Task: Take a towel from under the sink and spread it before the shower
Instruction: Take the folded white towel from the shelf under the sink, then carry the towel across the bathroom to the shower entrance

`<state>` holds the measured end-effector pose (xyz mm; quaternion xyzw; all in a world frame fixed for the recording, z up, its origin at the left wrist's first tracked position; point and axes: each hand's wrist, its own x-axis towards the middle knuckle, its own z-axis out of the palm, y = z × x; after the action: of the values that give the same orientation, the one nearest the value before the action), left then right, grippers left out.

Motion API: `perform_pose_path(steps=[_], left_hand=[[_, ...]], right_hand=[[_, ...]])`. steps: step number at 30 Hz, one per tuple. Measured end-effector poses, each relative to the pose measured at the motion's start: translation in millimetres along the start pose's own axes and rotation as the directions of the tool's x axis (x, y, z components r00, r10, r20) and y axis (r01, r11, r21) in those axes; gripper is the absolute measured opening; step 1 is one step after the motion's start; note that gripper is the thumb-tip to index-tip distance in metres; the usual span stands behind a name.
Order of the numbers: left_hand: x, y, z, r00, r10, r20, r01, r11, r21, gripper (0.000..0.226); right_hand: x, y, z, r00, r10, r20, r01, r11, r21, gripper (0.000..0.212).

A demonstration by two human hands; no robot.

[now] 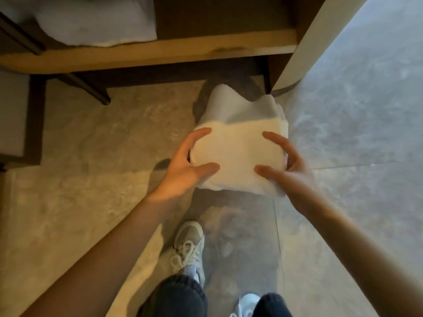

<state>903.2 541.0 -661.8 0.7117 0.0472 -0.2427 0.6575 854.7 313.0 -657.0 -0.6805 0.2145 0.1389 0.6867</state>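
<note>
Fingers (201,167) of two hands around one towel (235,161)

Left hand (185,170) and right hand (290,172) clasp a folded towel (235,154) above the floor (91,179).

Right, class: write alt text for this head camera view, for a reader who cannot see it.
Seen from above, a person's left hand and right hand hold a folded white towel by its two sides above a stone-tiled floor. Beyond it is a wooden shelf with another white towel; the person's sneakers show below.
</note>
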Motion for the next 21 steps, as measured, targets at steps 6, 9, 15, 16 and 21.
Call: perform_pose_path(steps=[6, 9, 15, 16, 21], left_hand=[[-115, 143, -7, 0.998, -0.048, 0.033, 0.049, 0.998, -0.048, 0.07], [-181, 224, -11, 0.997, -0.067, 0.026, 0.067, 0.998, 0.0, 0.072], [-302, 380, -10, 0.999, -0.038, 0.012, 0.038, 0.999, 0.012, 0.071], [-320, 402, -10, 1.0, -0.025, -0.005, 0.025, 1.0, 0.016, 0.071], [-389, 497, -5, 0.99, 0.143, -0.015, -0.142, 0.989, 0.043, 0.071]], right_hand=[[-125, -127, 7, 0.999, -0.021, -0.025, 0.021, 1.0, 0.021, 0.065], [-196, -199, 13, 0.999, -0.03, -0.022, 0.03, 1.0, 0.002, 0.065], [-325, -342, 21, 0.993, -0.111, -0.043, 0.11, 0.994, -0.025, 0.065], [-345, -364, 21, 0.992, -0.126, -0.033, 0.125, 0.992, -0.021, 0.065], [-417, -461, 10, 0.971, -0.238, 0.002, 0.238, 0.971, -0.018, 0.064]])
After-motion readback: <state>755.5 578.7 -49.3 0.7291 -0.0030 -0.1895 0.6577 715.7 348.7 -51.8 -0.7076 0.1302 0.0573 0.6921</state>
